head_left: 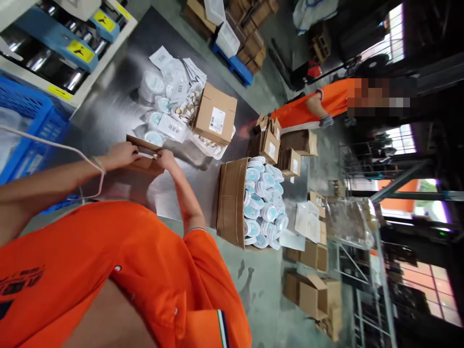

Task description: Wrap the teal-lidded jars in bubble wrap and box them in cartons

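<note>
A small brown cardboard box (145, 163) is between my hands above the metal table, its top side parted. My left hand (123, 154) grips its left end with curled fingers. At the right end, my right hand (165, 158) pinches the edge, where a small white bit shows by the fingertips. Just beyond lie round white-and-blue tubs (154, 83), a white packet with printed characters (173, 128) and small gold-and-white pieces (186, 111). A stack of flat cardboard boxes (216, 113) with a white label rests on a white tray (217, 153) beside them.
A large carton (232, 203) full of round tubs stands to the right. At left are a blue crate (29, 125), a roller machine (54, 53) and a pale cable (54, 144). A co-worker in orange (300, 108) stands beyond more stacked cartons (270, 145).
</note>
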A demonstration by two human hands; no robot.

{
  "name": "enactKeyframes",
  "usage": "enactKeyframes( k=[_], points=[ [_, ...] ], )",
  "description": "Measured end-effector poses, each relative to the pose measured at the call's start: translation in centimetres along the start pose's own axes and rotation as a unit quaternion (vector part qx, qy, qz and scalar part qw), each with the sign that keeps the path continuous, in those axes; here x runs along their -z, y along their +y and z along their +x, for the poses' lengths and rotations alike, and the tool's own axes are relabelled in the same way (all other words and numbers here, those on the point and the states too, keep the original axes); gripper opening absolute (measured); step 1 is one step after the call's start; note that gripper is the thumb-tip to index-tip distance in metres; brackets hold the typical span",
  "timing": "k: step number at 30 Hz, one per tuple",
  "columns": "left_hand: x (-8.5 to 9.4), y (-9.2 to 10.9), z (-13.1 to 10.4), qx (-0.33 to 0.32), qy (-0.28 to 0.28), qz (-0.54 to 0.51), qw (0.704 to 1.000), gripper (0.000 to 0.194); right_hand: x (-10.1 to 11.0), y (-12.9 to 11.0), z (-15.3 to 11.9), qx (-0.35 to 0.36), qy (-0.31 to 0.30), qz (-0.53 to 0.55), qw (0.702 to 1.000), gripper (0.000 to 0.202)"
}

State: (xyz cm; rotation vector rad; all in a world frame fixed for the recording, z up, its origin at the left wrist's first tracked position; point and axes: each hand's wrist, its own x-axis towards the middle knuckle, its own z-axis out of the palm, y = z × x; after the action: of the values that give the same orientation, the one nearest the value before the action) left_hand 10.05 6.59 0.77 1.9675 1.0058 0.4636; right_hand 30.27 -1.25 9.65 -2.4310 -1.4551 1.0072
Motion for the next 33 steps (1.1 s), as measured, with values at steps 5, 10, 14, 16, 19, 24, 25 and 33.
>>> enactKeyframes(
  k=[5, 10, 14, 16, 19, 24, 25, 33],
  points=[
    [0.3, 1.6, -2.0, -0.018, 0.023, 0.103, 0.994, 0.047, 1.7, 0.1, -0.4, 0.046, 0.059, -0.077, 0.994, 0.046],
    [1.7, 0.7, -0.7, -0.088, -0.056, 0.14, 0.985, 0.077, -4.5, 1.2, -3.9, 0.076, 0.001, -0.144, 0.987, 0.111],
    [2.0, -0.1, 0.2, -0.105, -0.142, 0.14, 0.974, 0.084, -7.7, 2.6, -4.6, 0.077, 0.042, -0.145, 0.986, 0.115],
    [2.0, -0.3, -0.2, -0.118, -0.158, 0.145, 0.97, 0.098, -8.0, 3.1, -4.4, 0.09, 0.064, -0.121, 0.986, 0.107],
    [2.7, -1.0, -1.2, -0.128, -0.168, 0.156, 0.965, 0.1, -8.3, 2.9, -4.1, 0.11, 0.059, -0.13, 0.984, 0.102],
    [7.0, -4.4, -1.1, -0.123, -0.181, 0.193, 0.957, 0.095, -10.6, -1.0, -2.8, 0.12, 0.051, -0.146, 0.981, 0.094],
    [8.2, -5.1, -0.6, -0.122, -0.177, 0.205, 0.955, 0.094, -11.1, -2.3, -1.9, 0.122, 0.055, -0.142, 0.981, 0.093],
    [12.9, -9.0, 4.9, 0.097, -0.043, 0.305, 0.947, 0.134, -7.1, -13.3, 11.0, 0.049, 0.089, 0.062, 0.993, 0.083]
  ],
)
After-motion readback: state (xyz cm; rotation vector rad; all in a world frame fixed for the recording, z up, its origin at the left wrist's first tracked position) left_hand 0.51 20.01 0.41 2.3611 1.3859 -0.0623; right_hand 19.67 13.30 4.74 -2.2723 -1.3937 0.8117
